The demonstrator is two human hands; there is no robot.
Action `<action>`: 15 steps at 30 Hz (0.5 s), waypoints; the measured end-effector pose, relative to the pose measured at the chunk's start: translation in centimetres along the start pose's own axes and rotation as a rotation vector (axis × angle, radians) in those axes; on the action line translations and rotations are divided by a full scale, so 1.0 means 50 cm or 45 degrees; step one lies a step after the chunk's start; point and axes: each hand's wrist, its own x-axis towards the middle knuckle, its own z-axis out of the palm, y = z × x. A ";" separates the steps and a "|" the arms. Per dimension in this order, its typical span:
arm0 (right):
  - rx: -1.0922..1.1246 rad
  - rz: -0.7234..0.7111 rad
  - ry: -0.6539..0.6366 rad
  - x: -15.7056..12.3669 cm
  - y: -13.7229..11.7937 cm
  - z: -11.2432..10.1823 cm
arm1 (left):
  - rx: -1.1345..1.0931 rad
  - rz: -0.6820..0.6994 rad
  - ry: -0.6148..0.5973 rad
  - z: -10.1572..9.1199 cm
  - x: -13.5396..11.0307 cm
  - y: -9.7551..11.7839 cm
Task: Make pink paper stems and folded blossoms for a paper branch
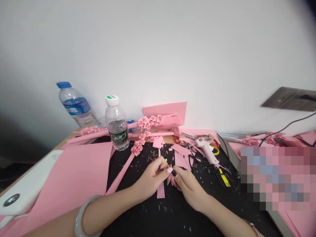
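Both hands meet over the black mat and pinch one small folded pink paper piece with pointed, petal-like ends. My left hand grips it from the left with thumb and fingers closed. From the right, my right hand holds the same piece, dark-nailed thumb against it. A narrow pink paper strip lies on the mat beneath the hands. Left of them rests a rolled pink paper stem topped with folded paper flowers.
A white-capped water bottle and a blue-capped one stand at the back left. A white glue gun with a dark cord lies right, near scissors and paper scraps. A large pink sheet and white device are left.
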 end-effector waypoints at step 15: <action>-0.058 0.011 0.125 -0.001 0.001 0.001 | -0.372 -0.055 0.003 0.001 0.004 -0.007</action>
